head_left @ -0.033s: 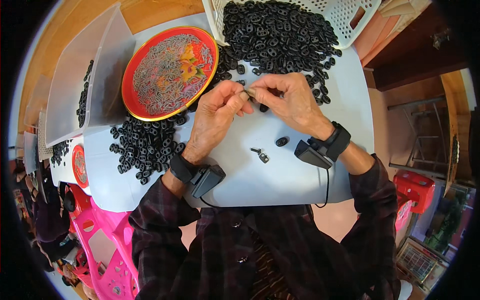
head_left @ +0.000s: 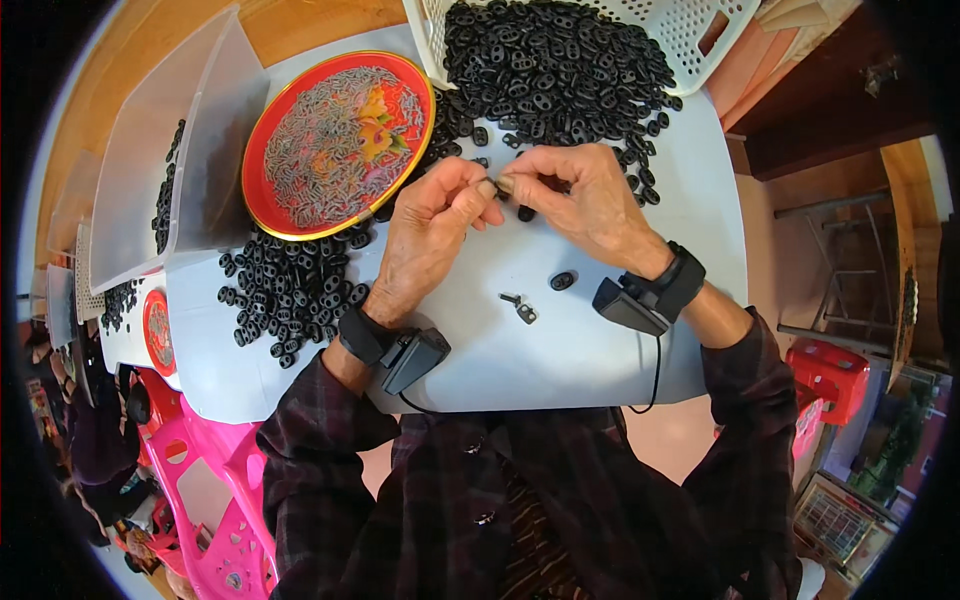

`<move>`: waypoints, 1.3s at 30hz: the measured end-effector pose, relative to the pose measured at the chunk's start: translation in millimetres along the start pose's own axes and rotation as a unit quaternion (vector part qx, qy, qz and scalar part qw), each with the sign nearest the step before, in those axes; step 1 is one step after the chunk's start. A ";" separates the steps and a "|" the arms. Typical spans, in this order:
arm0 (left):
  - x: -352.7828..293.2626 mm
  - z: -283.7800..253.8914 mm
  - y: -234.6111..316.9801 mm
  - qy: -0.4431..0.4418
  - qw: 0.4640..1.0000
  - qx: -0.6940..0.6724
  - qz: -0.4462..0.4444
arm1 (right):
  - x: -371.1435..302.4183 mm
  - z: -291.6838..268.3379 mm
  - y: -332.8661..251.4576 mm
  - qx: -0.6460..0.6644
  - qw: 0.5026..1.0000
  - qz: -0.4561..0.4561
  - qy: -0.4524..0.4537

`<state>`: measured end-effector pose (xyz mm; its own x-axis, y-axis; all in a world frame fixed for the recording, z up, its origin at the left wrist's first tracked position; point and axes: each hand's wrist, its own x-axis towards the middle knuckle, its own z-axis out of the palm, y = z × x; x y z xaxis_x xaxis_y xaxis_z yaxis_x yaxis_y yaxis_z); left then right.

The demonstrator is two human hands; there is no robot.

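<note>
Small black part [head_left: 500, 186] pinched between left hand [head_left: 432, 232] and right hand [head_left: 585, 200].

Pale grey-white table [head_left: 560, 330], rounded near edge. On it: round red tray [head_left: 338, 143] with gold rim, holding small grey pieces; clear plastic bin [head_left: 175, 150] at far left; white perforated basket [head_left: 690, 30] at far edge, black oval pieces [head_left: 550, 70] spilling out. Second black pile [head_left: 290, 290] lies below tray. One loose black piece [head_left: 562, 281] and small metal part [head_left: 520, 308] sit near centre.
</note>
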<state>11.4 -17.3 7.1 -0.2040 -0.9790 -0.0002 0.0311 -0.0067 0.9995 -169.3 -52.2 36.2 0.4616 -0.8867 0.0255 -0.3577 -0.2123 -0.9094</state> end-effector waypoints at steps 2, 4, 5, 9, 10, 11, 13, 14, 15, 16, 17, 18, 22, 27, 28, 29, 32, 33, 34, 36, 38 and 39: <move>-0.2 0.0 -0.1 0.012 1.000 -0.004 0.015 | -6.7 -6.2 1.2 -0.010 1.000 -0.002 -0.002; -0.5 1.3 4.9 0.030 0.999 -0.006 0.025 | -12.2 -15.0 -2.6 -0.029 1.000 0.008 -0.005; -0.9 0.2 6.6 0.049 0.998 -0.006 0.036 | -14.2 -16.2 -1.1 -0.028 1.000 0.005 -0.006; -7.7 8.9 6.7 0.043 0.991 -0.089 0.088 | -10.6 -14.4 2.0 -0.055 0.998 0.025 0.015; -10.1 12.7 6.3 0.004 0.995 -0.061 0.074 | -6.3 -12.8 2.7 -0.050 0.998 0.001 0.038; -14.1 17.2 6.8 -0.007 0.997 -0.005 0.072 | 0.0 -7.9 3.9 -0.040 0.997 -0.021 0.057; -20.0 20.2 11.9 -0.068 0.996 0.034 0.051 | 11.5 -7.7 -5.8 -0.035 0.998 -0.025 0.056; -22.4 22.3 17.8 -0.067 0.996 0.036 0.055 | 17.4 -9.7 -12.9 -0.049 0.998 -0.016 0.044; -25.2 22.2 22.8 -0.065 0.995 0.038 0.058 | 24.0 -9.8 -17.2 -0.063 0.998 -0.007 0.031; -27.9 19.5 23.7 -0.063 0.996 0.033 0.061 | 32.5 -5.9 -16.8 -0.084 0.996 -0.034 0.024; -30.3 15.8 30.2 -0.057 0.996 0.039 0.061 | 41.5 -2.8 -18.9 -0.086 0.995 -0.038 0.020; -32.4 13.0 28.3 -0.042 0.997 0.029 0.062 | 51.0 1.0 -21.1 -0.105 0.989 -0.107 0.006; -33.4 -0.7 22.7 -0.004 0.998 -0.015 0.054 | 91.8 13.7 -26.3 -0.208 0.944 -0.253 -0.029; -31.4 -12.6 18.9 0.030 0.997 -0.041 0.053 | 121.9 28.4 -24.6 -0.290 0.900 -0.314 -0.086; -31.9 -13.1 19.7 0.021 0.999 -0.021 0.035 | 125.0 27.7 -24.7 -0.310 0.890 -0.318 -0.103; -32.6 -14.2 19.3 0.013 1.000 -0.001 0.016 | 126.5 30.3 -26.7 -0.309 0.889 -0.320 -0.107; -33.8 -14.1 16.3 0.004 1.000 -0.010 0.023 | 128.0 33.6 -33.2 -0.364 0.873 -0.299 -0.129; -33.5 -13.5 15.9 0.000 1.000 -0.003 0.024 | 128.8 34.8 -35.6 -0.390 0.869 -0.272 -0.140; -32.8 -13.3 14.8 0.000 1.000 -0.004 0.024 | 129.7 36.3 -37.0 -0.415 0.863 -0.244 -0.151; -32.1 -13.7 13.4 0.001 1.000 -0.002 0.020 | 131.7 40.3 -37.8 -0.425 0.856 -0.255 -0.149; -32.2 -14.5 15.5 0.000 1.000 0.005 0.020 | 133.5 44.4 -40.7 -0.435 0.848 -0.265 -0.147; -32.3 -15.1 16.1 -0.002 1.000 0.012 0.020 | 134.8 46.1 -44.3 -0.450 0.840 -0.267 -0.143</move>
<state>33.2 11.2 22.6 -0.2072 -0.9775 0.0398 0.0153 0.0375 0.9992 -53.9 -143.3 60.8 0.8814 -0.4586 0.1130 -0.4468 -0.8872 -0.1152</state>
